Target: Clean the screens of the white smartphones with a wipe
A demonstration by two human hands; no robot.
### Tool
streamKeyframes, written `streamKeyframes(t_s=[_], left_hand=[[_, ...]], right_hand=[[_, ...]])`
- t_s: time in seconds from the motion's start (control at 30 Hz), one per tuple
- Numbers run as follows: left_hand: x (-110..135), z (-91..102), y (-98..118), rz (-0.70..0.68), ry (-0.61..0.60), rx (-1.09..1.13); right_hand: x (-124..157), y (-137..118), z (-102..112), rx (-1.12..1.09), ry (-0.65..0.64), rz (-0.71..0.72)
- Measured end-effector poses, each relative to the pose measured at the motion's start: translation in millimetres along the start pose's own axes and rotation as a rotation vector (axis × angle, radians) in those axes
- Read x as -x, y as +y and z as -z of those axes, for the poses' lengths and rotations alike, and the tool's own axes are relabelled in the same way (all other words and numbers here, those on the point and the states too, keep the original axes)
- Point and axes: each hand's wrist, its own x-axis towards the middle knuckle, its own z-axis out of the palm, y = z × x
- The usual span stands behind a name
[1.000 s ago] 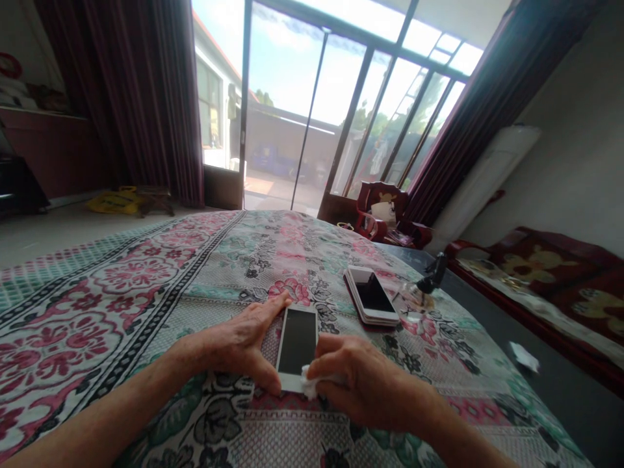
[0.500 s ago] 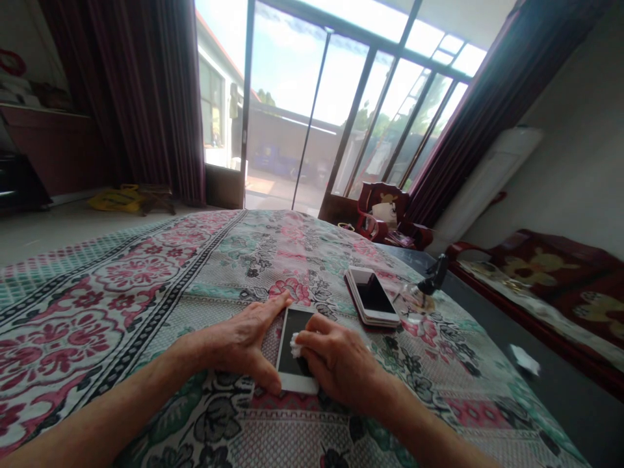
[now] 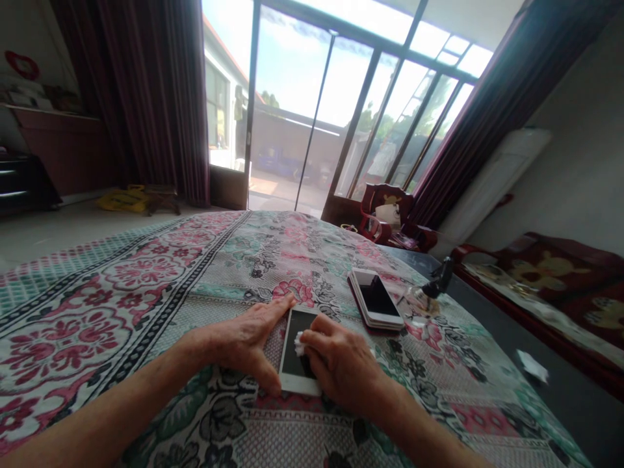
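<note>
A white smartphone [image 3: 293,364] with a dark screen lies face up on the patterned cloth. Along its left side rests my left hand [image 3: 248,341], thumb and fingers spread, with the thumb by the lower left corner. My right hand [image 3: 341,357] is closed on a crumpled white tissue [image 3: 299,342] and presses it against the screen. That hand covers the right part of the phone. Beyond it to the right, a stack of white phones [image 3: 377,300] sits on the cloth.
A clear spray bottle [image 3: 424,299] with a black nozzle stands right of the stack. Farther right lies a white crumpled paper [image 3: 532,366] on a dark surface. The floral tablecloth [image 3: 214,240] spreads over the table. Red wooden seats [image 3: 541,266] stand at the right.
The whole view has shifted slightly, moving everything a little to the right in the picture. Both hands keep nearly the same places at the phone, the tissue still on the screen.
</note>
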Motion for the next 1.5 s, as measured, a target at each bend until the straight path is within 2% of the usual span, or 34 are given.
streamKeyframes(t_s=[0.23, 0.33, 0.47, 0.57, 0.73, 0.9, 1.07, 1.27, 1.5], left_hand=[[-0.4, 1.8, 4.0, 0.011, -0.008, -0.013], [-0.3, 1.7, 3.0, 0.012, -0.015, -0.031], [0.0, 1.8, 2.6, 0.003, -0.022, -0.029], [-0.5, 0.7, 3.2, 0.016, -0.002, -0.019], [-2.3, -2.0, 4.7, 0.024, 0.015, -0.014], [-1.8, 1.2, 8.6, 0.027, -0.017, -0.022], [-0.2, 5.7, 10.4, 0.034, -0.05, -0.026], [-0.6, 2.2, 7.9, 0.017, -0.007, -0.003], [-1.5, -0.8, 1.1, 0.021, 0.003, -0.006]], right_hand=[[12.7, -25.4, 0.5, -0.059, -0.107, 0.146], [9.9, -22.0, -2.3, -0.059, -0.092, 0.151], [-4.0, -5.7, -7.1, 0.005, 0.018, 0.032], [-12.5, 2.2, -8.7, 0.073, 0.05, -0.012], [-12.1, -3.9, -5.1, 0.147, -0.001, 0.069], [2.4, -21.1, -0.4, 0.073, -0.091, 0.203], [8.9, -23.5, -0.3, -0.004, -0.08, 0.186], [-17.2, -1.9, -2.7, 0.046, 0.02, 0.108], [-50.9, 19.7, -5.4, 0.11, 0.068, 0.037]])
